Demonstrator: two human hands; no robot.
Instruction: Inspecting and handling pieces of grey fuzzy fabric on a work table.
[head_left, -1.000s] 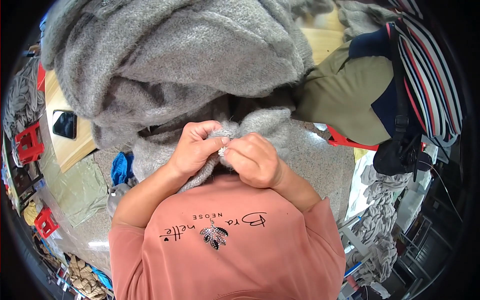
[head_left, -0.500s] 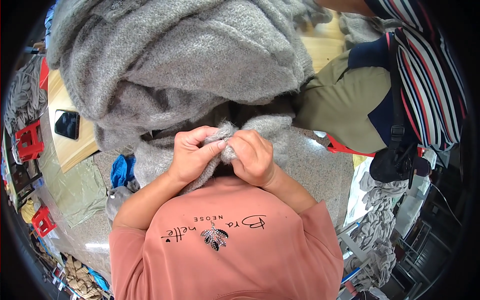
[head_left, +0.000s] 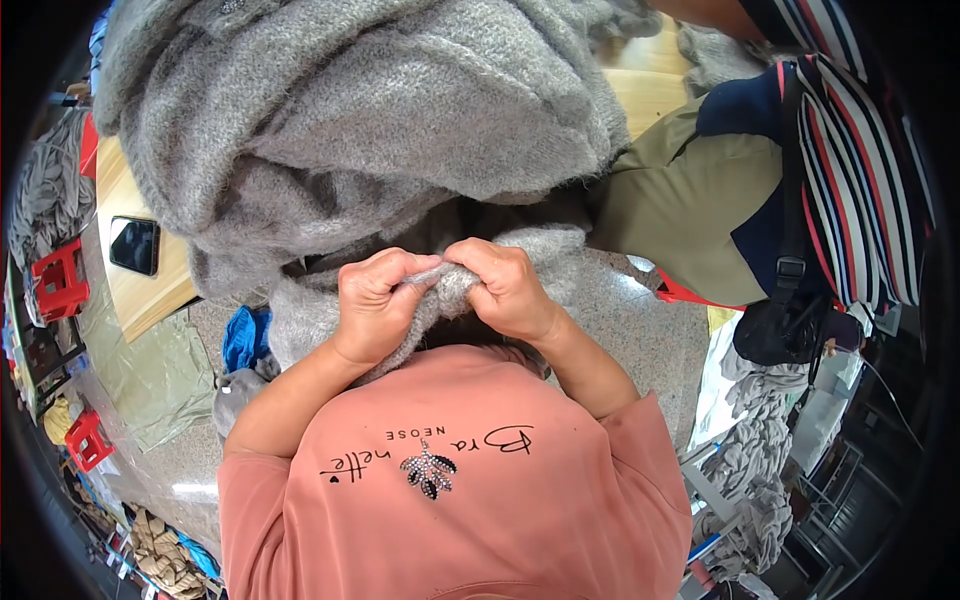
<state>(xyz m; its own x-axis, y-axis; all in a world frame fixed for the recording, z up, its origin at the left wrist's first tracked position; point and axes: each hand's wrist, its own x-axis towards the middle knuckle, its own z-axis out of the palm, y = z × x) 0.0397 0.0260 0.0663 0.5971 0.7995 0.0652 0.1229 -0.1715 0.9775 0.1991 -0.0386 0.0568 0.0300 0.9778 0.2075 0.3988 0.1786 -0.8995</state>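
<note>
A small fold of the grey knitted garment point(head_left: 380, 120) is pinched between both hands, close to the chest. The left hand point(head_left: 375, 305) is clenched on the knit, thumb and fingers pressed together over the edge; the right hand point(head_left: 505, 290) is closed on the same edge just beside it, knuckles nearly touching the left. The bulk of the garment is heaped on the wooden table point(head_left: 135, 300) ahead, with one end drawn down over the table's near edge to the hands. What lies between the fingertips cannot be made out; it is hidden by the fuzzy pile.

Judgement on handling: the stretch between the two grips should be kept short and taut, so that the stitches are opened to view. The fabric is loose and hairy, so a light pull is advised to avoid distorting it. The weight of the heap should be left resting on the table.

A dark phone point(head_left: 133, 245) lies on the table at left. A second person in olive trousers point(head_left: 690, 215) stands at right.
</note>
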